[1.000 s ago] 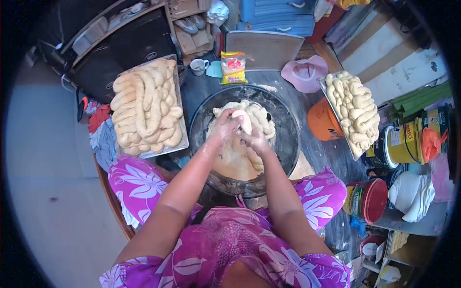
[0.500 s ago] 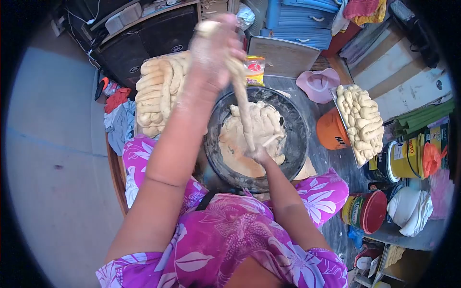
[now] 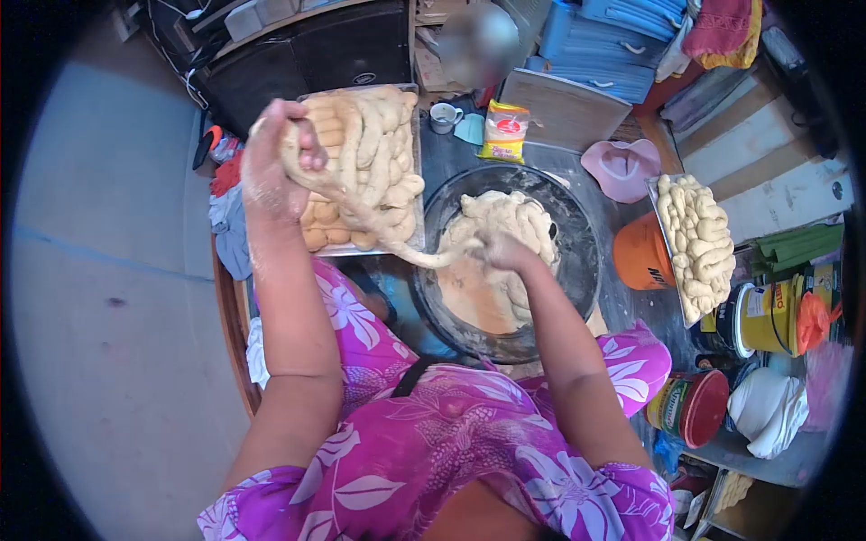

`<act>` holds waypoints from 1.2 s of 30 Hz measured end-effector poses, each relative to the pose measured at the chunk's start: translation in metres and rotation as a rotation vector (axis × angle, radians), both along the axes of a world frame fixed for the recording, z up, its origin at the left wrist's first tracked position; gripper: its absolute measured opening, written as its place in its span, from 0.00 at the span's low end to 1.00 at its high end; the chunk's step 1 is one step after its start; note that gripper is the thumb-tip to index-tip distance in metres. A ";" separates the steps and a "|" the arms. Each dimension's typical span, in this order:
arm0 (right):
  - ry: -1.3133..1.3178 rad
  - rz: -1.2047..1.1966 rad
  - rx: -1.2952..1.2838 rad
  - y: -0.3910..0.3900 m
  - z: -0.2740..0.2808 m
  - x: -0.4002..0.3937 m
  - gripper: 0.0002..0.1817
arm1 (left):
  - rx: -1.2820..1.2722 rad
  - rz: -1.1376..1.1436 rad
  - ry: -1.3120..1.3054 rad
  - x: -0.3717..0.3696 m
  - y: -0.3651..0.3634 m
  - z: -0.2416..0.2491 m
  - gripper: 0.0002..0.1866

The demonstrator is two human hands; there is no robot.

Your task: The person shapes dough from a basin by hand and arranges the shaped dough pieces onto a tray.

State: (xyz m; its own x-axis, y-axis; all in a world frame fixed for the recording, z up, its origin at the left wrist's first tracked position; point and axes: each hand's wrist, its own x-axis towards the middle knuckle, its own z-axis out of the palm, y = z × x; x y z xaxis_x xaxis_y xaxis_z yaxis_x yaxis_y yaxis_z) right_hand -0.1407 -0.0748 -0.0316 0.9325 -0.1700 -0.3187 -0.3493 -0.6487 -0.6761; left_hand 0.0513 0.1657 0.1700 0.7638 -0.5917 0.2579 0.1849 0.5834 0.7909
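A long rope of dough [image 3: 370, 221] hangs in a curve between my two hands. My left hand [image 3: 280, 162], raised at the near side of the left tray, has its fingers wrapped round one end. Low over the basin, my right hand [image 3: 501, 250] is closed on the other end. Under it the round black basin [image 3: 586, 261] holds a pile of soft dough [image 3: 523, 216] and a layer of flour [image 3: 469, 293]. Left of the basin, a tray [image 3: 419, 203] carries rows of dough pieces and long twisted ropes [image 3: 374, 135].
Behind the basin are a yellow packet [image 3: 505, 131], a white cup [image 3: 444, 117] and a leaning board [image 3: 564, 108]. To the right are a pink cap [image 3: 622, 169], an orange bucket [image 3: 640, 252], a second tray of dough [image 3: 695, 239] and several paint buckets [image 3: 695, 408].
My left hand has come down and left from above the basin, and the dough rope now stretches sideways instead of upright. The view has shifted, showing the cup and more of the left tray.
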 end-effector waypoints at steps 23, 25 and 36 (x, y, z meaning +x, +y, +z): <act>-0.593 0.090 -0.636 0.120 0.039 0.265 0.24 | -0.292 -0.235 0.030 0.084 0.055 0.021 0.20; -0.572 0.266 -0.526 0.134 0.059 0.253 0.29 | -0.297 -0.367 0.006 0.097 0.045 0.024 0.21; -0.397 0.374 -0.465 0.151 0.048 0.187 0.31 | 0.639 0.263 -0.024 0.224 -0.049 -0.107 0.26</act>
